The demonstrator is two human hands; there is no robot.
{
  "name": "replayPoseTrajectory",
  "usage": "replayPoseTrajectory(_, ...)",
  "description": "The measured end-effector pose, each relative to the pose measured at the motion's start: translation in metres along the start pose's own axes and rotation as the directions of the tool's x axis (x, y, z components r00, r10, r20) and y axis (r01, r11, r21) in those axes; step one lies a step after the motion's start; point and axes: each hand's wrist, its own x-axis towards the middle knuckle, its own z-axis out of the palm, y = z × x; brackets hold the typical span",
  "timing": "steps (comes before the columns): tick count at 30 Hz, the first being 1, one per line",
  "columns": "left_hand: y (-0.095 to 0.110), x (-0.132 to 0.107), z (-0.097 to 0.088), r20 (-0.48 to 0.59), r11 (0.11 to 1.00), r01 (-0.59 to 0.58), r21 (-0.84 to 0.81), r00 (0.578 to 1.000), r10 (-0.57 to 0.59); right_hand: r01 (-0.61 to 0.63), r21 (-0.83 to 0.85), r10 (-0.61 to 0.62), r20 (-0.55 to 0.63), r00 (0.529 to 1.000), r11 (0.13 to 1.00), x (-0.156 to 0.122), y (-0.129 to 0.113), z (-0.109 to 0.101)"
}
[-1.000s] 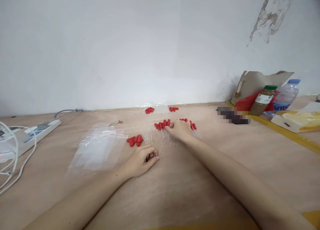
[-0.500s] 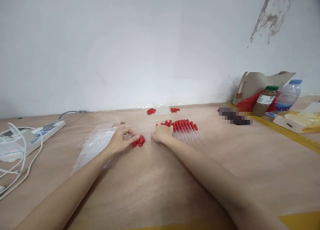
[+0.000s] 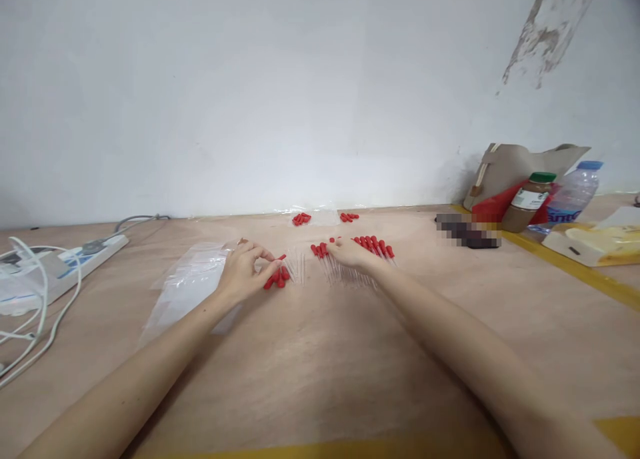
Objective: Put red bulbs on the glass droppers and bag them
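Note:
My left hand (image 3: 247,269) is closed in a pinch, with a small red rubber bulb (image 3: 282,257) at its fingertips. Just below those fingers lies a small pile of loose red bulbs (image 3: 278,280). Thin clear tubes (image 3: 299,267) lie side by side to the right of the pile. My right hand (image 3: 353,254) is over a row of droppers (image 3: 373,244), clear tubes with red bulbs on their far ends. Its fingers are curled down among the bulbs and cover part of the row; what they grip is hidden.
Clear plastic bags (image 3: 193,282) lie left of my left hand. A power strip (image 3: 100,259) with white cables is at far left. Two red bulb groups (image 3: 301,219) lie near the wall. At right are a blurred dark object (image 3: 470,232), bottles (image 3: 527,202) and a bag (image 3: 530,156).
My right hand has moved right, from beside the loose tubes to over the dropper row, uncovering the row's left end. My left hand stays near the pile, a red bulb now showing at its fingertips.

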Motion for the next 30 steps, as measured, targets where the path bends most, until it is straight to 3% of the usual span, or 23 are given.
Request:
replayPoseTrajectory(2,0.009,0.000,-0.002,-0.001,0.995,-0.015,-0.101,1.000,0.015,0.011,0.073,-0.014,0.031,0.999,0.997,-0.012,0.016,-0.018)
replayPoseTrajectory(4,0.022,-0.005,-0.001,0.083,0.977,-0.025,-0.213,0.996,0.044,0.045,0.207,-0.055,0.043,0.998,0.977,-0.025,0.029,-0.030)
replayPoseTrajectory(6,0.036,-0.013,0.004,0.172,0.957,-0.048,-0.286,0.980,0.101,0.096,0.392,-0.127,0.054,0.990,0.915,-0.038,0.041,-0.033)
replayPoseTrajectory(8,0.048,-0.022,0.010,0.221,0.948,-0.079,-0.309,0.963,0.152,0.147,0.450,-0.184,0.038,0.982,0.881,-0.049,0.050,-0.029)
replayPoseTrajectory(12,0.060,-0.035,0.018,0.305,0.948,-0.075,-0.308,0.937,0.173,0.267,0.174,-0.254,-0.095,0.963,0.948,-0.072,0.057,-0.011)
replayPoseTrajectory(17,0.059,-0.039,0.026,0.301,0.946,-0.075,-0.315,0.938,0.174,0.390,-0.033,-0.390,-0.171,0.905,0.920,-0.094,0.047,-0.002)
replayPoseTrajectory(22,0.062,-0.040,0.032,0.244,0.915,-0.147,-0.376,0.937,0.251,0.438,-0.051,-0.441,-0.138,0.887,0.897,-0.101,0.041,-0.003)
replayPoseTrajectory(30,0.065,-0.042,0.035,0.193,0.879,-0.008,-0.477,0.975,0.113,0.554,0.003,-0.553,-0.062,0.831,0.833,-0.104,0.038,0.002)
